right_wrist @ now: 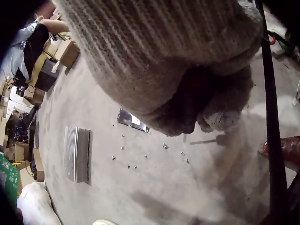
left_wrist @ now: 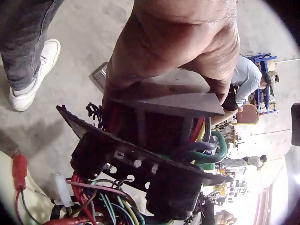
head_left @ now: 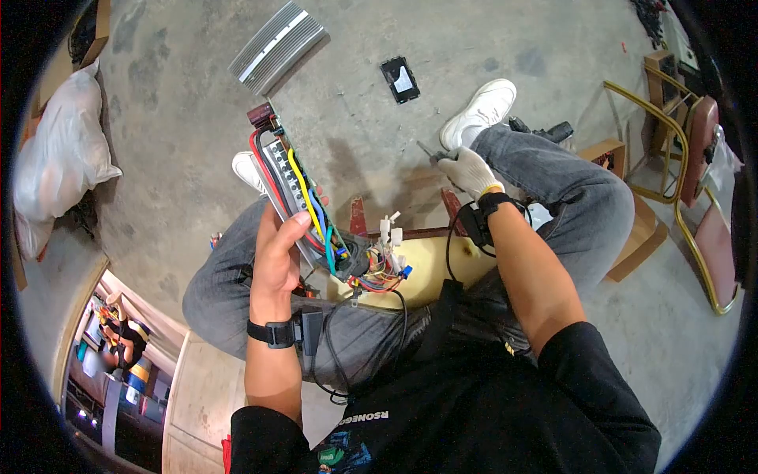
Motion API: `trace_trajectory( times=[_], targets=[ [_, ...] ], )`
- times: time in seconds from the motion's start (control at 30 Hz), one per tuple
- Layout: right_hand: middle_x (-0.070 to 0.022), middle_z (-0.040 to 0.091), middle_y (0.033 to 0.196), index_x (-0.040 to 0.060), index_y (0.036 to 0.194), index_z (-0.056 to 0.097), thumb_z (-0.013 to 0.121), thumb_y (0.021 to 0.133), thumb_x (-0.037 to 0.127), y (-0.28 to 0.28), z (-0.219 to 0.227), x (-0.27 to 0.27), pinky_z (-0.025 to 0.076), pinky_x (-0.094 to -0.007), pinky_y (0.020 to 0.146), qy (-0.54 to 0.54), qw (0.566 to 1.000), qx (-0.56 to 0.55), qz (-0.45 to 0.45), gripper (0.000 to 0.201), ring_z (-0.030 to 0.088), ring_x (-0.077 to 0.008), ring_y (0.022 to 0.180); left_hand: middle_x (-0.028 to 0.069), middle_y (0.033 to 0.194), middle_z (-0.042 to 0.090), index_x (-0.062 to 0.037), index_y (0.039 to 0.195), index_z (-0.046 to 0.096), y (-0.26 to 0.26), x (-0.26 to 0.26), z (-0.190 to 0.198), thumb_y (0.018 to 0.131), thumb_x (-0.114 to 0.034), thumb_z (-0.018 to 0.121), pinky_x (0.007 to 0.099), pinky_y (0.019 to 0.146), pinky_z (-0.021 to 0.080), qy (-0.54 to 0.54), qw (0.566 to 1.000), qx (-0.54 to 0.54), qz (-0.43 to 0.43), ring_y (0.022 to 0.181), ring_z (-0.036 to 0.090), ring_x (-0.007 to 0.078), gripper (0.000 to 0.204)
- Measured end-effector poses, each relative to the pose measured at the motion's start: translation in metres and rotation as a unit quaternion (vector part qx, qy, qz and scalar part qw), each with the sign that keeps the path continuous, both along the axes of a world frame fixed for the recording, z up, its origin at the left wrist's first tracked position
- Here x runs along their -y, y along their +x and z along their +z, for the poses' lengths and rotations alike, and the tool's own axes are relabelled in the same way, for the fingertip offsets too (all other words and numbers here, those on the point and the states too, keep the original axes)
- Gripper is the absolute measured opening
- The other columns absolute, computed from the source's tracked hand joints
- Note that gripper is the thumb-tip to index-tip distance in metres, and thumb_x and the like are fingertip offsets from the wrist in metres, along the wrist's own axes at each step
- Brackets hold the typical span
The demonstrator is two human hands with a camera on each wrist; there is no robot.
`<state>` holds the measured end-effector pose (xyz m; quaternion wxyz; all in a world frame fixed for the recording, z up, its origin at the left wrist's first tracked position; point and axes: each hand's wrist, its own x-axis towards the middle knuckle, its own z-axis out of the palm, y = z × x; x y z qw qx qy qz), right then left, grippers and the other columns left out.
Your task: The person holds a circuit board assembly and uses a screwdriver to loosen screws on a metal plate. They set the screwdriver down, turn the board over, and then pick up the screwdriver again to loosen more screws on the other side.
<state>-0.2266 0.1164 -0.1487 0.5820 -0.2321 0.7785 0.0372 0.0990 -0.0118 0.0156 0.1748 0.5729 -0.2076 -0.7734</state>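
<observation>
My bare left hand grips an opened electronic controller, its long circuit board and metal side tilted up over my left thigh. Thick red, black, yellow, blue and green wires run along it. Its black end plate faces the left wrist camera, with thin wires coming through. Those wires end in white plugs above the stool. My right hand, in a knitted glove, holds a slim screwdriver with a grey shaft, pointing away over the floor near my right shoe. Its handle is hidden by the glove.
A ribbed aluminium housing and a black plate with a white label lie on the concrete floor. Several loose screws are scattered nearby. A yellow stool stands between my legs, a gold-framed chair at right.
</observation>
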Motion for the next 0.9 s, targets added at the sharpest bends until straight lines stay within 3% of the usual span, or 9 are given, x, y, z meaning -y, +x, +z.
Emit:
trace_trajectory(
  times=[0.1, 0.27, 0.33, 0.4, 0.47, 0.8, 0.9],
  targets=[
    [-0.0364, 0.07, 0.099, -0.0148, 0.108, 0.067, 0.065, 0.087, 0.037, 0.001, -0.002, -0.001, 0.054, -0.0464, 0.089, 0.003, 1.0, 0.02, 0.007, 0.056, 0.07, -0.0456, 0.105, 0.0148, 0.13, 0.063, 0.0029, 0.141, 0.049, -0.002, 0.0, 0.001, 0.088, -0.022, 0.071, 0.0391, 0.099, 0.052, 0.002, 1.0, 0.002, 0.005, 0.122, 0.063, 0.0264, 0.062],
    [-0.0385, 0.068, 0.105, -0.0151, 0.114, 0.064, 0.064, 0.088, 0.037, 0.009, 0.004, 0.001, 0.052, -0.0465, 0.094, -0.002, 0.998, -0.061, 0.014, 0.058, 0.069, -0.0453, 0.11, 0.0131, 0.128, 0.064, 0.0024, 0.14, 0.05, 0.001, -0.001, -0.003, 0.087, -0.022, 0.072, 0.0382, 0.099, 0.052, -0.004, 1.0, 0.0, 0.002, 0.118, 0.063, 0.024, 0.062],
    [-0.0385, 0.068, 0.107, -0.0137, 0.115, 0.064, 0.063, 0.088, 0.036, 0.009, -0.007, -0.007, 0.052, -0.0466, 0.095, -0.003, 0.998, -0.056, -0.01, 0.056, 0.068, -0.0457, 0.111, 0.0218, 0.137, 0.062, 0.004, 0.148, 0.044, 0.006, -0.003, -0.006, 0.09, -0.025, 0.067, 0.0443, 0.111, 0.047, -0.01, 1.0, 0.013, -0.026, 0.13, 0.06, 0.0351, 0.069],
    [-0.0385, 0.068, 0.108, -0.0123, 0.116, 0.064, 0.063, 0.089, 0.035, 0.01, -0.016, -0.012, 0.052, -0.0466, 0.095, -0.005, 0.998, -0.053, -0.033, 0.055, 0.067, -0.0461, 0.112, 0.0218, 0.137, 0.062, 0.0042, 0.148, 0.044, 0.006, -0.002, -0.006, 0.089, -0.026, 0.068, 0.0443, 0.111, 0.046, -0.013, 0.999, 0.016, -0.029, 0.131, 0.059, 0.0351, 0.07],
    [-0.0299, 0.072, 0.096, -0.008, 0.114, 0.066, 0.062, 0.09, 0.033, 0.014, -0.022, -0.018, 0.055, -0.0426, 0.088, -0.048, 0.995, -0.086, -0.024, 0.047, 0.073, -0.0397, 0.097, 0.0217, 0.137, 0.062, 0.0045, 0.148, 0.044, 0.005, -0.003, -0.006, 0.089, -0.026, 0.068, 0.0444, 0.111, 0.046, -0.015, 0.999, 0.02, -0.032, 0.131, 0.059, 0.0352, 0.07],
    [-0.028, 0.072, 0.098, 0.0017, 0.117, 0.07, 0.06, 0.093, 0.025, 0.025, -0.049, -0.034, 0.056, -0.0444, 0.088, -0.088, 0.987, -0.129, 0.037, 0.035, 0.072, -0.0415, 0.098, 0.0226, 0.139, 0.06, 0.0039, 0.151, 0.04, -0.003, 0.0, 0.001, 0.089, -0.026, 0.066, 0.0443, 0.111, 0.046, -0.025, 0.999, 0.026, -0.032, 0.131, 0.059, 0.0369, 0.074],
    [-0.028, 0.072, 0.097, 0.0025, 0.115, 0.072, 0.06, 0.092, 0.023, 0.025, -0.048, -0.032, 0.056, -0.0457, 0.087, -0.096, 0.984, -0.141, 0.048, 0.032, 0.071, -0.0424, 0.096, 0.0167, 0.14, 0.058, 0.0007, 0.15, 0.043, -0.003, 0.002, 0.001, 0.084, -0.028, 0.072, 0.0456, 0.111, 0.045, -0.001, 0.999, 0.027, -0.019, 0.133, 0.057, 0.0347, 0.078]
  ],
)
